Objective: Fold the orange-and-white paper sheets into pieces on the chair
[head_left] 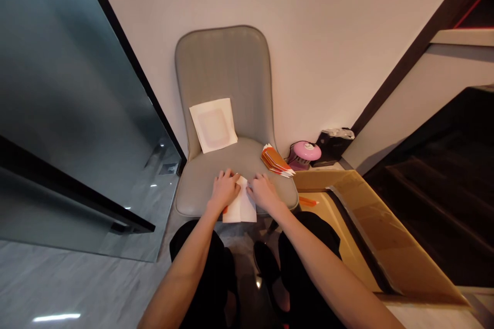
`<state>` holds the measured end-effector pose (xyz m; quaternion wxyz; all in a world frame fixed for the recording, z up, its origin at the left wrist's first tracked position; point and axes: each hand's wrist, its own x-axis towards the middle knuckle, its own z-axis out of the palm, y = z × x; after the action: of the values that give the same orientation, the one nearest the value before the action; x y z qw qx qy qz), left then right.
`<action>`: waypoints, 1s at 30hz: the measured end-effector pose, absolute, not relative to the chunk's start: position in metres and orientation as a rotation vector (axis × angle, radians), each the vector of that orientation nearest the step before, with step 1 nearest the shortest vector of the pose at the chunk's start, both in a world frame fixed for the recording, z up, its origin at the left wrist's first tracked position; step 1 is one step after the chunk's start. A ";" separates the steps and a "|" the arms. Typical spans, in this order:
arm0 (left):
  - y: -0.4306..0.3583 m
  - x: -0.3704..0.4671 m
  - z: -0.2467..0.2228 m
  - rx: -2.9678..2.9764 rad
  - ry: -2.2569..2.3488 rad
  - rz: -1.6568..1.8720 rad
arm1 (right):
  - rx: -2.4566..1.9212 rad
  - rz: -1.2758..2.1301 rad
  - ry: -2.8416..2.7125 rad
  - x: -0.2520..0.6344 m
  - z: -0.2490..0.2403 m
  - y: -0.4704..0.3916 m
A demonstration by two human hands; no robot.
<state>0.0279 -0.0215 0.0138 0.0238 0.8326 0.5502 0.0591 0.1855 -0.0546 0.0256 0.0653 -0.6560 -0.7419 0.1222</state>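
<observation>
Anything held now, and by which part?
The left hand and right hand touch the white paper at its upper sides; whether they grip it is unclear.

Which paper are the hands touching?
The creased white paper at the front of the seat, under the left hand and right hand. The sheet by the backrest and the orange stack lie untouched.

bare forearms [195, 254] stretched forward, left hand [224, 190] and right hand [264, 192] palm-down, fingers [228, 174] bent, slightly apart

No word, number or brand comes up readable here: not on the creased paper [240, 208], not on the orange-and-white stack [275, 160], nor on the black bag [332, 148] (small and dim over there).
</observation>
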 end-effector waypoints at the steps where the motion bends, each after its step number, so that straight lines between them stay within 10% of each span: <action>1: -0.020 0.027 0.013 2.561 1.694 0.186 | -1.987 0.375 -2.238 0.185 0.025 -0.055; 30: -0.020 0.026 0.012 2.528 1.720 0.148 | -2.187 0.580 -2.382 0.198 0.037 -0.070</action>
<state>0.0265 -0.0196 0.0123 0.0399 0.8251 0.5614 0.0483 0.1977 -0.0696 0.0374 -0.0718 -0.6641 -0.7230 0.1762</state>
